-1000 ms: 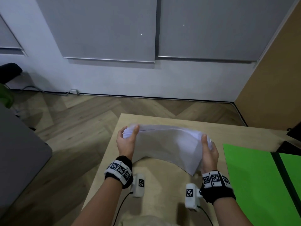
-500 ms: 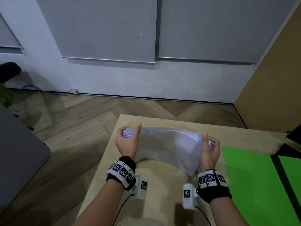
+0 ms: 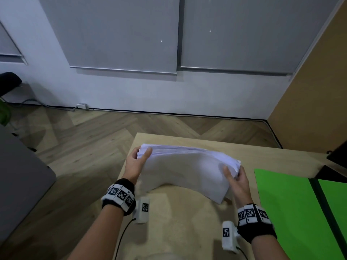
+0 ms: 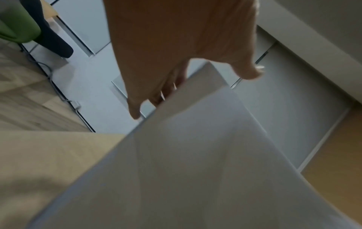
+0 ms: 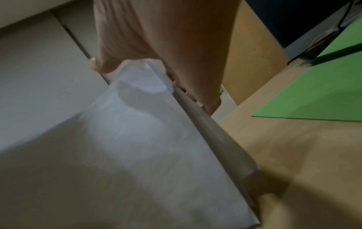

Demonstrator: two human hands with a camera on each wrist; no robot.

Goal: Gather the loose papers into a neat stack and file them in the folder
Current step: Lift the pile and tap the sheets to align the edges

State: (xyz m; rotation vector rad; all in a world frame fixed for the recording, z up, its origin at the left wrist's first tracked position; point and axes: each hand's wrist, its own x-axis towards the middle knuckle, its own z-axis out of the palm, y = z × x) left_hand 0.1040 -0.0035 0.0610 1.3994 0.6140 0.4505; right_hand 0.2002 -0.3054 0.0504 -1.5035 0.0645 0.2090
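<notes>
A thick stack of white papers (image 3: 185, 169) stands on edge on the wooden table (image 3: 187, 231), its middle arched. My left hand (image 3: 139, 158) grips the stack's left end, thumb on the near face and fingers behind. My right hand (image 3: 234, 175) grips the right end the same way. The left wrist view shows the paper stack (image 4: 195, 155) slanting down from my left hand (image 4: 195, 77). In the right wrist view my right hand (image 5: 137, 71) pinches the top corner of the stack (image 5: 127, 139). An open green folder (image 3: 293, 209) lies flat to the right; the same folder (image 5: 323, 96) shows in the right wrist view.
The table's left edge drops to a wood floor (image 3: 84, 139). A grey surface (image 3: 20, 177) sits at far left. Dark objects (image 3: 338, 166) lie at the table's right back corner. A brown partition (image 3: 319, 91) stands to the right.
The stack has tilted, its right end dropping lower toward the table. My right thumb has slid further across the near face. Both hands kept their hold.
</notes>
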